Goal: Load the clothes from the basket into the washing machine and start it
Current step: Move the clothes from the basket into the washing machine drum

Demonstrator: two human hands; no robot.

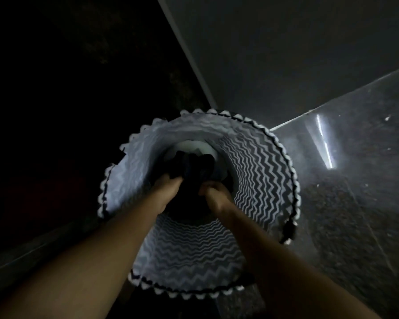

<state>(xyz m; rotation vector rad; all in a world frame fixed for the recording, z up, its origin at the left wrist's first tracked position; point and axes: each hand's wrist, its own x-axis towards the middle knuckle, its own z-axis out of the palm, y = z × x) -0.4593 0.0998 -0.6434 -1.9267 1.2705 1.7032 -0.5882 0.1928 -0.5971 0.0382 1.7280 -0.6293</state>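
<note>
A tall round laundry basket (258, 171) with a black-and-white zigzag pattern stands below me, seen from above in dim light. Deep inside it lies a bundle of dark clothes (197, 164) with a pale garment (191, 146) behind. Both my arms reach down into the basket. My left hand (166, 189) is closed on the left side of the dark clothes. My right hand (214, 194) grips the same dark bundle on its right side. The washing machine is not recognisable in this view.
A grey wall panel (286, 54) rises behind the basket, with a pale vertical edge (189, 54) at its left. A speckled shiny floor (355, 180) lies to the right. The left side of the view is almost black.
</note>
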